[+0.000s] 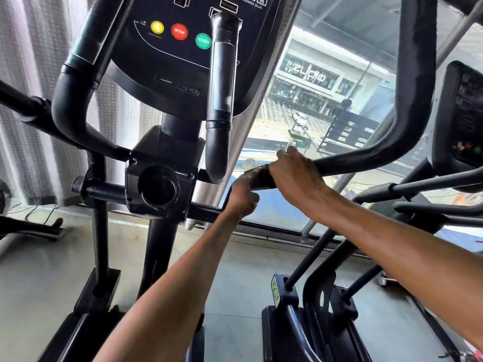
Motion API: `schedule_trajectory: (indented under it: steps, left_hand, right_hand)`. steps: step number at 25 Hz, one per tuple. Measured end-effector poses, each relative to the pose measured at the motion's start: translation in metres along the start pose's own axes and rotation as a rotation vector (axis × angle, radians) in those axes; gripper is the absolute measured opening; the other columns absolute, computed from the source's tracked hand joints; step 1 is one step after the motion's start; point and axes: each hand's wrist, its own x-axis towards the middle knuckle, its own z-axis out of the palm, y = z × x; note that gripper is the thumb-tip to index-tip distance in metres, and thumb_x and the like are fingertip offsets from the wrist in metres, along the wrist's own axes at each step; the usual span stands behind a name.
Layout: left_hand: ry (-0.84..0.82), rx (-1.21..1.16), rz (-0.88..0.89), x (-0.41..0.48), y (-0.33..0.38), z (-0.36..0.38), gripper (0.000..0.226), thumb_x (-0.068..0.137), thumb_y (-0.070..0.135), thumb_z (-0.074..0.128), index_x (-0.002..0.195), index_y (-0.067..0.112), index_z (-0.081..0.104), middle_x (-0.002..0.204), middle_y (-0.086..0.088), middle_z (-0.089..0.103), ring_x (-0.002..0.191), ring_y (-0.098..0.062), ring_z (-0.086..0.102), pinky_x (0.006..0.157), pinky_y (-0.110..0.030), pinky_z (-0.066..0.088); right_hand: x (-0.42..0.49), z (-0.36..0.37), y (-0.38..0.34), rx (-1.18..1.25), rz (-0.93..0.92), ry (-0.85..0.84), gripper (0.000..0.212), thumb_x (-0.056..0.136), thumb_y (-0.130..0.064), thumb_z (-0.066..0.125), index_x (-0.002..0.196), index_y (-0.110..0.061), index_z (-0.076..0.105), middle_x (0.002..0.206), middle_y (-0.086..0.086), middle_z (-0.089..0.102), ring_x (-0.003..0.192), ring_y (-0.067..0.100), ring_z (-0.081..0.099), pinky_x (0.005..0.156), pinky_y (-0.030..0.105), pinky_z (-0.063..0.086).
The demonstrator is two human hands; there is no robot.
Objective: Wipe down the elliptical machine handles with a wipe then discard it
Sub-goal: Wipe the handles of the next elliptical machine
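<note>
The long moving handle [366, 155] of the elliptical runs from the upper right down to its end between the 2 hands, and this is the part under work now. The right hand [295, 173] lies over the bar with its fingers wrapped round it from above, a hold that would let it slide along the tube. The wipe itself I cannot see plainly. It is probably under this palm, and a small pale edge [285, 150] at the fingertips may be a corner of it. The left hand [243, 195] sits just below the end of the handle with curled fingers touching it. It seems to steady the swinging bar, but I cannot tell if it really grips. Just beside, on the left, stands the fixed inner grip [222, 87], upright and near enough to meet the elbow on a long stroke. Behind it is the console [183, 61] with 3 round buttons, and a 2nd fixed grip [75, 82] at far left looks not yet reached. To the right a neighbour machine [460, 113] stands close. Its bars cross below the right forearm and leave little room. Beyond is a large window [326, 82], and no bin is in view.
</note>
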Motion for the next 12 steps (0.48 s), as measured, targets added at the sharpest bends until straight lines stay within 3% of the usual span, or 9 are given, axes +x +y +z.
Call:
schedule_trajectory:
  steps: [3,6,7,8,10,12]
  left_hand:
    - [-0.017,0.031,-0.062,-0.007,0.01,-0.004,0.084,0.058,0.0,0.038,0.136,0.018,0.062,0.131,0.001,0.07,0.124,-0.013,0.064,0.102,-0.029,0.052]
    - [-0.089,0.119,-0.148,-0.015,0.025,-0.012,0.042,0.077,-0.014,0.043,0.112,-0.009,0.066,0.115,-0.021,0.073,0.112,-0.033,0.066,0.068,-0.01,0.044]
    - [-0.089,0.152,-0.149,-0.015,0.025,-0.014,0.034,0.079,-0.017,0.043,0.106,-0.016,0.063,0.112,-0.03,0.07,0.107,-0.038,0.064,0.057,-0.011,0.04]
    - [-0.08,0.177,-0.142,-0.016,0.022,-0.017,0.033,0.079,-0.013,0.044,0.106,-0.019,0.061,0.11,-0.034,0.069,0.102,-0.04,0.063,0.056,-0.016,0.044]
    - [-0.086,0.178,-0.11,-0.007,0.011,-0.023,0.059,0.068,0.006,0.042,0.121,-0.008,0.063,0.11,-0.027,0.072,0.098,-0.035,0.068,0.079,-0.035,0.058]
    - [-0.086,0.173,-0.078,-0.002,0.012,-0.028,0.073,0.063,0.008,0.039,0.132,0.007,0.063,0.121,-0.015,0.071,0.107,-0.025,0.067,0.1,-0.037,0.055]
  right_hand:
    - [0.009,0.006,-0.01,0.033,0.06,-0.046,0.025,0.095,0.004,0.048,0.11,-0.003,0.067,0.105,0.014,0.06,0.113,0.035,0.053,0.069,0.036,0.04]
    - [0.021,0.021,-0.033,0.1,0.046,-0.104,0.026,0.097,0.001,0.049,0.115,-0.001,0.067,0.111,0.013,0.062,0.118,0.032,0.052,0.079,0.037,0.05]
    - [0.02,0.027,-0.037,0.121,0.045,-0.083,0.027,0.096,0.003,0.049,0.116,0.0,0.066,0.112,0.014,0.063,0.118,0.032,0.052,0.081,0.038,0.051]
    - [0.014,0.033,-0.038,0.152,0.068,-0.043,0.028,0.095,0.005,0.048,0.117,0.0,0.066,0.113,0.014,0.063,0.117,0.032,0.053,0.081,0.039,0.052]
    - [-0.009,0.052,-0.035,0.304,0.131,0.059,0.027,0.09,0.01,0.052,0.111,0.002,0.068,0.108,0.016,0.063,0.113,0.036,0.056,0.075,0.043,0.054]
    - [-0.038,0.075,-0.033,0.544,0.232,0.286,0.026,0.083,0.011,0.064,0.101,-0.004,0.075,0.098,0.012,0.068,0.099,0.034,0.063,0.069,0.039,0.054]
